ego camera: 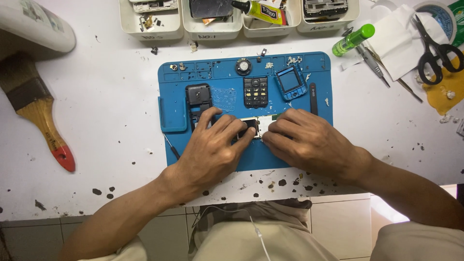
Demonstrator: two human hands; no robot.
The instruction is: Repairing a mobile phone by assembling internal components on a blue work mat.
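Pinching a small phone circuit board (258, 124) (white screen, green edge), both hands' fingers (241, 129) meet.

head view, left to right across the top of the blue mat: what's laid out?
Black phone back shell → clear keypad membrane → black keypad → blue-framed screen bezel → black spudger, all on the blue mat.

Matt blue rubbery mat (295, 162), glossy black plastic keypad (255, 92), wooden brush handle (41, 123), stained white tabletop (96, 96)
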